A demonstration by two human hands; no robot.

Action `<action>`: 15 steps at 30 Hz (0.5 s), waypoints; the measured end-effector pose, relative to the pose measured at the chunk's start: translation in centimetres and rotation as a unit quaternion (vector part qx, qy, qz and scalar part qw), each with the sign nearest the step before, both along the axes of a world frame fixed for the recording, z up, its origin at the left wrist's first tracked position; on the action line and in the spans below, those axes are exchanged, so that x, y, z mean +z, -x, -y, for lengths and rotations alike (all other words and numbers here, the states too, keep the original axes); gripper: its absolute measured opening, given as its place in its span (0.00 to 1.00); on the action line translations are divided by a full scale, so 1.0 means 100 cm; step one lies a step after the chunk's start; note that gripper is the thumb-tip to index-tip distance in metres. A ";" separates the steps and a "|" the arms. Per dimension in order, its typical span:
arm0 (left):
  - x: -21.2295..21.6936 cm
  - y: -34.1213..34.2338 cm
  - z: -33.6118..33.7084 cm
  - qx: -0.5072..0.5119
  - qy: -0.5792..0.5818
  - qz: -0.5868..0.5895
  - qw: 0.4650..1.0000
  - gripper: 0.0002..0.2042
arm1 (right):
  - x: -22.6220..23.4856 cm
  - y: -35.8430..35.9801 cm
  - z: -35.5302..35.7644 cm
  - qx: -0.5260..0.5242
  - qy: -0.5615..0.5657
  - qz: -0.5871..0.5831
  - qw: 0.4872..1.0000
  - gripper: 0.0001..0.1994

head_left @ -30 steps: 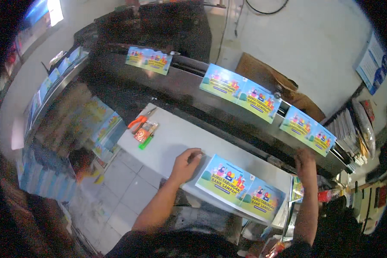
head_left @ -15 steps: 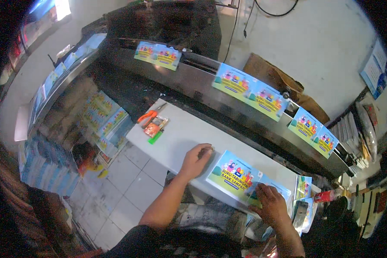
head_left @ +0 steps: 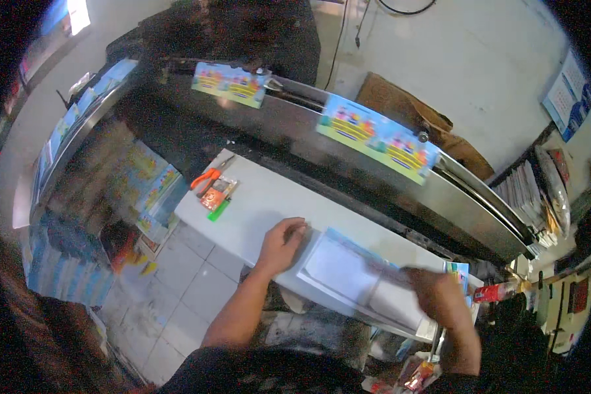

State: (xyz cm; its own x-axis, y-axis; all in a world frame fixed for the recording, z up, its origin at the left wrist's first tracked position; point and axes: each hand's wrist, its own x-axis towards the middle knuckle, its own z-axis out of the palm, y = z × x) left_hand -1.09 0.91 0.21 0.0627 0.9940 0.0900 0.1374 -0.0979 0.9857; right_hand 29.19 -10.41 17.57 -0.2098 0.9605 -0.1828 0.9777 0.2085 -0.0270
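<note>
On the white bench (head_left: pixel 253 197) lies a stack of paper (head_left: pixel 340 268) with its white, unprinted face up. A strip of blue shows along its far edge. Beside the stack's left end rests my left hand (head_left: pixel 284 246), loosely curved, with the thumb apart and nothing visible in it. My right hand (head_left: pixel 440 299) is over the stack's right end, smeared by motion, so its fingers and anything in them cannot be made out. Behind the bench, a printed blue and yellow sheet (head_left: pixel 377 138) and a similar sheet (head_left: pixel 228 84) hang over a long metal rail (head_left: pixel 295 125).
Orange-handled scissors (head_left: pixel 205 178), a small orange packet (head_left: pixel 211 198) and a green object (head_left: pixel 218 210) lie at the bench's left end. A red-labelled bottle (head_left: pixel 491 293) stands at the right. Printed stacks (head_left: pixel 69 262) are on the left; cardboard (head_left: pixel 400 105) leans behind the rail.
The stack's printed cover face has given way to a white one. My right hand has moved to the right. The rightmost sheet is gone from the rail. My left hand stays beside the stack.
</note>
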 end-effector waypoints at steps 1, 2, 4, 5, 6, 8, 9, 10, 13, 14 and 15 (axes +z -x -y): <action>0.004 0.005 0.002 0.005 0.001 -0.007 1.000 0.14 | 0.012 -0.013 -0.016 -0.009 -0.036 0.032 0.999 0.14; 0.006 0.001 0.001 -0.004 0.009 0.008 1.000 0.14 | 0.020 -0.036 -0.031 -0.077 -0.071 0.013 0.994 0.14; 0.005 -0.001 0.000 -0.008 0.014 0.022 1.000 0.13 | 0.056 -0.069 -0.064 -0.114 -0.178 -0.038 0.977 0.11; 0.000 -0.002 -0.001 -0.005 0.007 0.019 1.000 0.13 | 0.076 -0.073 -0.069 -0.137 -0.166 -0.117 0.970 0.14; -0.003 -0.001 -0.001 0.002 0.001 0.013 1.000 0.13 | 0.079 -0.066 -0.069 -0.153 -0.112 -0.125 0.974 0.16; 0.001 -0.001 0.001 0.006 0.000 0.029 1.000 0.13 | 0.058 -0.044 -0.068 -0.117 0.036 -0.117 0.986 0.24; 0.004 0.003 0.003 0.005 -0.004 0.045 0.999 0.13 | 0.030 -0.033 -0.059 -0.066 0.126 -0.100 0.985 0.28; 0.004 -0.002 0.003 -0.001 0.001 0.050 0.999 0.13 | -0.001 -0.025 -0.041 0.029 0.112 -0.042 0.992 0.32; -0.002 -0.005 0.002 -0.010 0.013 0.068 0.998 0.12 | -0.037 -0.005 -0.005 0.115 0.090 0.006 0.989 0.38; -0.004 -0.004 0.001 -0.010 0.016 0.044 0.999 0.12 | -0.043 0.001 0.007 0.096 0.079 0.000 0.992 0.40; -0.002 -0.001 0.000 -0.012 0.010 0.016 1.000 0.12 | -0.047 0.010 0.021 0.092 0.084 -0.006 0.992 0.40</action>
State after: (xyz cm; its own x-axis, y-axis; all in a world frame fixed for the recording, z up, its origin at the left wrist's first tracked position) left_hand -0.97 0.90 0.06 0.0845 0.9939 0.0715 0.1032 -0.0801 0.9914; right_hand 28.24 -12.48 12.86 -0.3824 0.8615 -0.3340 0.9227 0.3755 -0.0877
